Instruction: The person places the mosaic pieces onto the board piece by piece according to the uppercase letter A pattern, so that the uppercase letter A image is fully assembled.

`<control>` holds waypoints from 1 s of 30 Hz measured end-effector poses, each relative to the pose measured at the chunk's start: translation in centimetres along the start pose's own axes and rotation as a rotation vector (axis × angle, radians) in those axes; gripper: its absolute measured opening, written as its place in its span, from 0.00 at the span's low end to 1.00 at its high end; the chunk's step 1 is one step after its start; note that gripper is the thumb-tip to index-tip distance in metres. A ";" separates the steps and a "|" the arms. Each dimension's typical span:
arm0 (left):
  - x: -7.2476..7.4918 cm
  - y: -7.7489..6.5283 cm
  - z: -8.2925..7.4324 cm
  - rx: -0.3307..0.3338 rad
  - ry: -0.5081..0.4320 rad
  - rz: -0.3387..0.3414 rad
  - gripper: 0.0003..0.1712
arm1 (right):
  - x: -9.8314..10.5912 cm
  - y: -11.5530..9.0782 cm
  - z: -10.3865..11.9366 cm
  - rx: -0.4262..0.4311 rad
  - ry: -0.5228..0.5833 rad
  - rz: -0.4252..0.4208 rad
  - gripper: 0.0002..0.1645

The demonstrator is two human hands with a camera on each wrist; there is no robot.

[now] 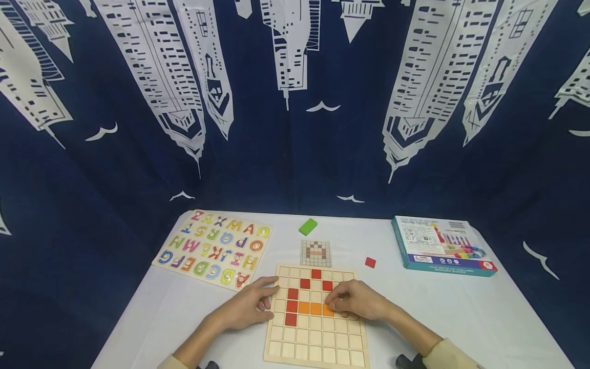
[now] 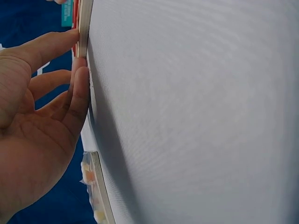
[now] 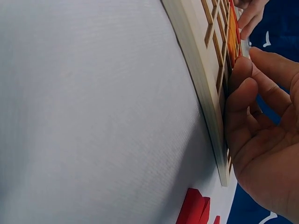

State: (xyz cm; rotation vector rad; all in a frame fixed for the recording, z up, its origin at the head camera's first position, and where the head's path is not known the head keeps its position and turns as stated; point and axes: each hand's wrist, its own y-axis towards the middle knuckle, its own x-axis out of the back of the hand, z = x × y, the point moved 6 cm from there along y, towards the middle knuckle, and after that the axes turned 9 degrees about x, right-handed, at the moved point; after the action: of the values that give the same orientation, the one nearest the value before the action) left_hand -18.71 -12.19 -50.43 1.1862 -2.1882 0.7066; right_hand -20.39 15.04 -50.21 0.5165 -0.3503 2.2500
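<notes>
A light wooden grid board [image 1: 315, 353] lies on the table, with several red tiles [image 1: 292, 293] and a row of orange tiles [image 1: 315, 308] in its cells. My left hand [image 1: 246, 303] rests at the board's left edge, index finger and thumb spread apart and touching it. In the left wrist view the thumb [image 2: 51, 46] lies against the board's side. Over the board's right half, my right hand [image 1: 361, 300] pinches the rightmost orange tile [image 1: 328, 310], its fingertips partly covering it. The right wrist view shows this hand's fingers [image 3: 243, 93] low over the board's edge.
Behind the board lies a small pattern card [image 1: 316, 253], with a green block [image 1: 308, 226] beyond it. A loose red tile [image 1: 370, 262] lies to the right. An alphabet puzzle board [image 1: 214, 246] is at left, a boxed bead set [image 1: 444, 246] at back right.
</notes>
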 end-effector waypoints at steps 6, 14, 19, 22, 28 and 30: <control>0.0 0.1 0.0 0.005 0.010 -0.001 0.38 | 0.1 -0.1 0.1 0.018 -0.019 0.005 0.07; 0.0 0.1 0.0 0.001 0.008 -0.001 0.39 | 0.8 -0.3 -0.2 -0.005 0.000 -0.041 0.09; 0.0 0.0 0.0 -0.001 0.007 -0.002 0.39 | 2.2 -1.0 -0.8 -0.049 0.077 -0.105 0.12; 0.0 -0.1 -0.1 -0.003 0.004 -0.002 0.39 | 3.4 -1.4 -1.4 -0.068 0.080 -0.144 0.14; 0.1 -0.2 -0.2 -0.011 0.002 -0.001 0.39 | 5.6 -2.5 -2.9 -0.141 0.079 -0.252 0.18; 0.1 -0.2 -0.3 -0.014 0.003 -0.001 0.39 | 6.3 -2.8 -3.5 -0.166 0.073 -0.292 0.17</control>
State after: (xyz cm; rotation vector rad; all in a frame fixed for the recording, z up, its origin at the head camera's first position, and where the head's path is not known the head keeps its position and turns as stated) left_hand -18.56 -12.14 -50.15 1.1790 -2.1864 0.6904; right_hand -22.96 22.31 -50.08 0.3712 -0.3942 1.9331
